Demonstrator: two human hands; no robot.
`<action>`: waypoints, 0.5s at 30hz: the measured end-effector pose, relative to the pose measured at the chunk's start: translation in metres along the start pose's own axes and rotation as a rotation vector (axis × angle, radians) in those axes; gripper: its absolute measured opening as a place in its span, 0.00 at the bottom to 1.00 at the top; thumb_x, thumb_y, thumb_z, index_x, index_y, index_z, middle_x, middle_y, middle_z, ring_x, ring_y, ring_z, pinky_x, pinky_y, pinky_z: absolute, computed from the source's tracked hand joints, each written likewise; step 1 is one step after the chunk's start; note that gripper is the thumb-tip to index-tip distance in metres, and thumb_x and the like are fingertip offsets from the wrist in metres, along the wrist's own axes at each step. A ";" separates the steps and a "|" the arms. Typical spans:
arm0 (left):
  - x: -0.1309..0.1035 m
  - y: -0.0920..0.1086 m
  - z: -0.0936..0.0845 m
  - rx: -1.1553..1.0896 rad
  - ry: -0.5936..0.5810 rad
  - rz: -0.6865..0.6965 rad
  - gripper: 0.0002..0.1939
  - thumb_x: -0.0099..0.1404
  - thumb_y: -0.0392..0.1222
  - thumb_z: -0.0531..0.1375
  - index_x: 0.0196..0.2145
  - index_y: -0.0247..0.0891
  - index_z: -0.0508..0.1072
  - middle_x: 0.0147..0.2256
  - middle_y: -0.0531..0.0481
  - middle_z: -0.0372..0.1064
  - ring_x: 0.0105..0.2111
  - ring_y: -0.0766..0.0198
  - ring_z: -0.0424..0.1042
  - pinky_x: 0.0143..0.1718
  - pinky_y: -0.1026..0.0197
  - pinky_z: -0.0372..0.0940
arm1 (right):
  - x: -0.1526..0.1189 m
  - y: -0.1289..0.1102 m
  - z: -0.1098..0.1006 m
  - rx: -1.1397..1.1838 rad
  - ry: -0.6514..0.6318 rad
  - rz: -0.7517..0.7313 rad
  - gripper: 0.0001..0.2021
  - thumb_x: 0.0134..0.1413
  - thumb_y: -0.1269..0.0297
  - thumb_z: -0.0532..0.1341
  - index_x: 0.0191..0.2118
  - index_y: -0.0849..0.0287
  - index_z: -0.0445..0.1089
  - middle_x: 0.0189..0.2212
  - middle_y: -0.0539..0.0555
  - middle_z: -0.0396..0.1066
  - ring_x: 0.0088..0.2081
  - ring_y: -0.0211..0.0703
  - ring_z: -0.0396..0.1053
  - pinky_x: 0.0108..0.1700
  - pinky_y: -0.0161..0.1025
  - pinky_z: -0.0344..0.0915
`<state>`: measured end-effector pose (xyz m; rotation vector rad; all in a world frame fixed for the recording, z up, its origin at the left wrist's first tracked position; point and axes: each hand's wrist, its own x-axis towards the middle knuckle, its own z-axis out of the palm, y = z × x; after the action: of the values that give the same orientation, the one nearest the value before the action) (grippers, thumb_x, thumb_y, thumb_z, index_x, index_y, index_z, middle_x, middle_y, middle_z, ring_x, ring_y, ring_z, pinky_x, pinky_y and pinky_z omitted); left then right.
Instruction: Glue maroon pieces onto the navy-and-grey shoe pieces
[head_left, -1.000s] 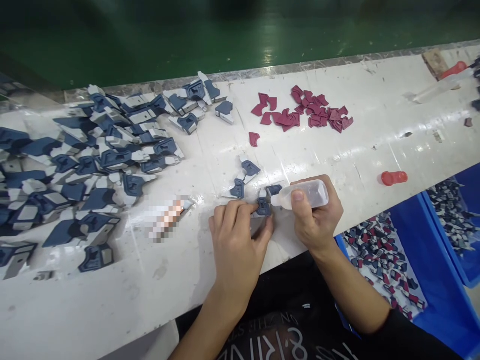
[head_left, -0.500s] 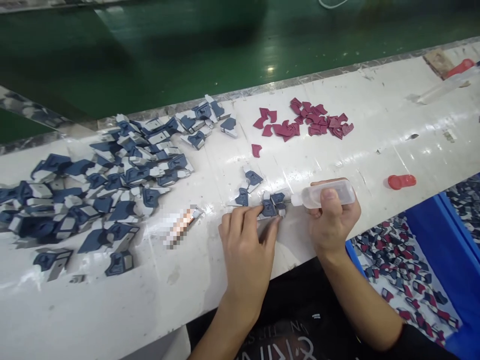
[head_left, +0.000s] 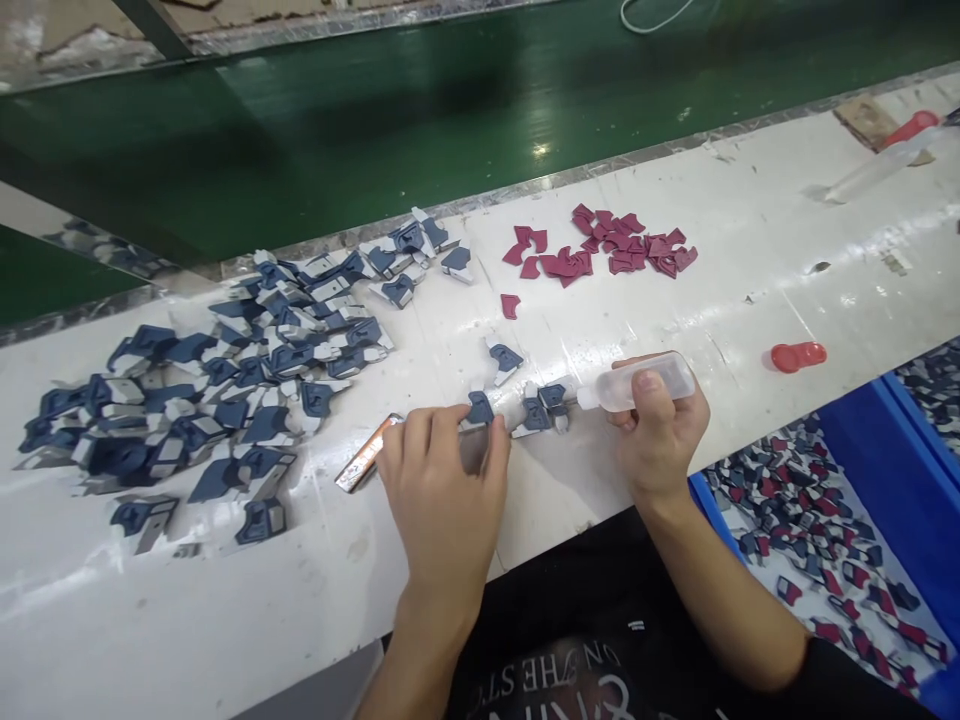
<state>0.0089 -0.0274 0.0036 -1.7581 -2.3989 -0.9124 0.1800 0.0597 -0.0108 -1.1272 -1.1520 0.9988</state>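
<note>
L hand (head_left: pixel 442 490) is lying palm down on the white worktop (head_left: pixel 675 330), fingers loosely spread; thumb & fingertips are touching one small blue-grey piece (head_left: pixel 480 408) at its near edge, pressing it flat rather than lifting it. R hand (head_left: pixel 664 430) is closed in a full grip round a clear squeeze bottle (head_left: pixel 645 380), thumb on top, bottle lying nearly level w/ nozzle pointing left. Nozzle tip is sitting just beside a pair of blue-grey pieces (head_left: pixel 546 408) that are lying between the two hands, close to touching them; can't tell if it's making contact.

One more blue-grey piece (head_left: pixel 504 358) is lying just behind these, apart from both hands. A big heap of blue-grey pieces (head_left: pixel 247 370) is spreading over the left part of the worktop. A cluster of dark red pieces (head_left: pixel 607 248) is lying further back, w/ a single red piece (head_left: pixel 510 305) nearer. A thin metal-and-copper strip (head_left: pixel 367 452) is lying just left of L hand. A red cap (head_left: pixel 799 355) is resting right of the bottle, well apart. A blue bin (head_left: pixel 862 450) w/ mixed pieces is standing below the worktop edge at right
</note>
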 end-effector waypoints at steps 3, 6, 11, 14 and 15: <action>-0.022 0.009 -0.016 -0.052 0.025 0.085 0.09 0.69 0.38 0.68 0.45 0.37 0.73 0.38 0.45 0.73 0.41 0.53 0.70 0.46 0.48 0.66 | -0.009 -0.005 -0.009 -0.030 0.010 0.020 0.17 0.66 0.47 0.69 0.37 0.58 0.77 0.20 0.44 0.61 0.20 0.38 0.62 0.21 0.35 0.57; -0.043 0.018 -0.021 -0.104 -0.034 0.189 0.13 0.65 0.34 0.71 0.45 0.37 0.73 0.38 0.46 0.75 0.40 0.55 0.71 0.42 0.51 0.64 | -0.021 -0.007 -0.020 -0.068 -0.011 0.045 0.15 0.67 0.48 0.69 0.38 0.56 0.78 0.21 0.45 0.61 0.20 0.39 0.61 0.20 0.37 0.58; -0.053 0.025 -0.006 -0.165 -0.139 0.160 0.12 0.68 0.35 0.70 0.47 0.38 0.74 0.39 0.46 0.76 0.41 0.55 0.69 0.43 0.51 0.66 | -0.031 -0.009 -0.028 -0.173 -0.049 -0.057 0.12 0.67 0.50 0.67 0.39 0.54 0.76 0.25 0.48 0.67 0.20 0.40 0.62 0.21 0.39 0.62; -0.051 0.025 0.000 -0.207 -0.155 0.123 0.12 0.69 0.36 0.70 0.49 0.39 0.74 0.40 0.46 0.75 0.43 0.55 0.69 0.46 0.51 0.68 | -0.036 -0.012 -0.028 -0.215 -0.101 -0.109 0.11 0.68 0.53 0.66 0.39 0.55 0.75 0.26 0.48 0.70 0.21 0.39 0.63 0.22 0.38 0.64; -0.050 0.025 0.000 -0.220 -0.160 0.111 0.13 0.69 0.36 0.70 0.49 0.39 0.74 0.41 0.46 0.75 0.44 0.55 0.69 0.46 0.52 0.68 | -0.038 -0.014 -0.028 -0.229 -0.122 -0.116 0.10 0.68 0.54 0.66 0.39 0.55 0.75 0.26 0.48 0.71 0.21 0.39 0.64 0.22 0.37 0.65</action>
<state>0.0491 -0.0659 -0.0036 -2.0933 -2.3392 -1.0978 0.2024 0.0164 -0.0050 -1.1769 -1.4425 0.8715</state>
